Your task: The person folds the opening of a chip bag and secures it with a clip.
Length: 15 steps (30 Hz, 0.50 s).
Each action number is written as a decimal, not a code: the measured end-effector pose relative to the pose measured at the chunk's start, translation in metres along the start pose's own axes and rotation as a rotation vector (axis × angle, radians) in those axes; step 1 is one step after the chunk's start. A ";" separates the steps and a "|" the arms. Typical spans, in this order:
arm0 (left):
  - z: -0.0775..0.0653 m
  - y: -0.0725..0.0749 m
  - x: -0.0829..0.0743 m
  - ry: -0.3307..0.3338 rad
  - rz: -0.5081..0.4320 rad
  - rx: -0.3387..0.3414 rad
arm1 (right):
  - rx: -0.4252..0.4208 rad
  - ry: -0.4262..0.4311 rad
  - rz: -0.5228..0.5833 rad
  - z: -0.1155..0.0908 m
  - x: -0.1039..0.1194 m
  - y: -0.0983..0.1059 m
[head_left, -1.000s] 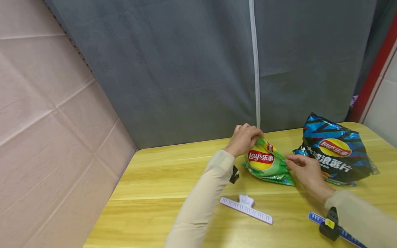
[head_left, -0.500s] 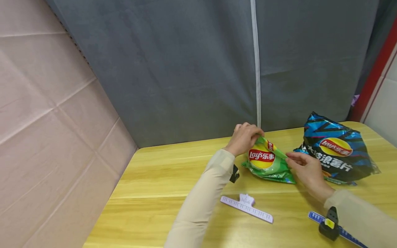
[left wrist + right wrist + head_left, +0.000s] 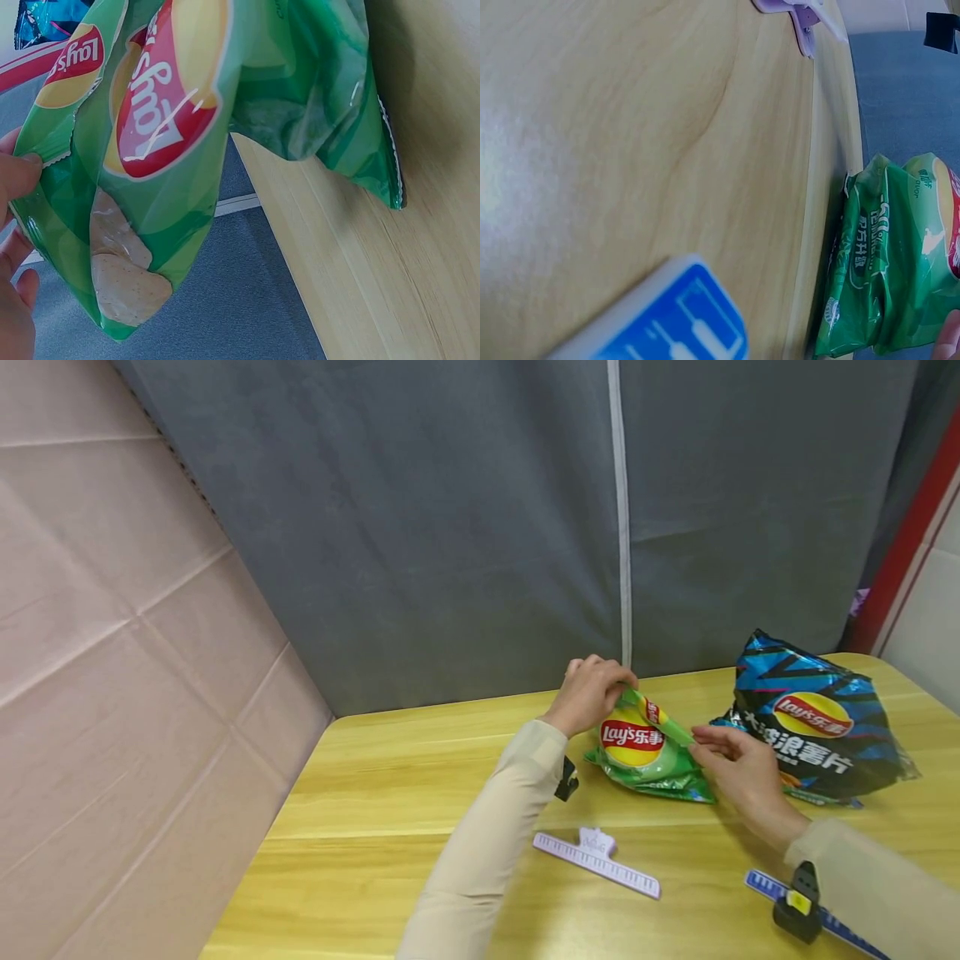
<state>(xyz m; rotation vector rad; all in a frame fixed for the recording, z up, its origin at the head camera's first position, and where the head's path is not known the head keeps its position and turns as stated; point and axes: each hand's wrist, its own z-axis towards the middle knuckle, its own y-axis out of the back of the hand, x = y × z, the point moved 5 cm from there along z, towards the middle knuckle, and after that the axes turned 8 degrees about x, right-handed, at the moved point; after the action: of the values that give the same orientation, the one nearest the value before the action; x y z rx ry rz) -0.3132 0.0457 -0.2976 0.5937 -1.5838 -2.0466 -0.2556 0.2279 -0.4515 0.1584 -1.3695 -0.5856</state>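
Note:
A green Lay's chip bag (image 3: 648, 771) stands on the table with its top edge folded over toward the front. My left hand (image 3: 592, 696) pinches the left end of that fold; in the left wrist view the thumb presses on the folded flap (image 3: 56, 135). At the fold's right end, my right hand (image 3: 738, 772) pinches the edge between thumb and fingers. Only a fingertip of it shows in the right wrist view. In front of the bag lies a lilac sealing clip (image 3: 597, 862) with piano-key marks. A blue clip (image 3: 767, 887) lies partly hidden under the right wrist.
A black and blue Lay's bag (image 3: 821, 731) stands just right of the right hand. Behind the wooden table (image 3: 375, 810) hangs a grey curtain (image 3: 450, 543). A pale pink wall covering (image 3: 150, 735) rises at the left.
The top edge of the green bag has been folded further down into a narrower strip. Both hands keep their hold and have hardly moved. The clips lie where they were.

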 end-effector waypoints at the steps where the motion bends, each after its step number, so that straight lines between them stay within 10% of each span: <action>1: 0.000 0.000 0.000 0.000 0.000 0.000 | 0.001 0.002 0.008 0.000 0.000 0.000; 15: 0.000 0.000 -0.001 0.004 -0.006 0.006 | 0.009 0.024 0.044 -0.004 0.002 0.002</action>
<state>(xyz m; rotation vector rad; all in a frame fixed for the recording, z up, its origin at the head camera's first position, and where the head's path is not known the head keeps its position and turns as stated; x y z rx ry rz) -0.3125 0.0460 -0.2973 0.6055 -1.5885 -2.0444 -0.2508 0.2277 -0.4503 0.1425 -1.3491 -0.5394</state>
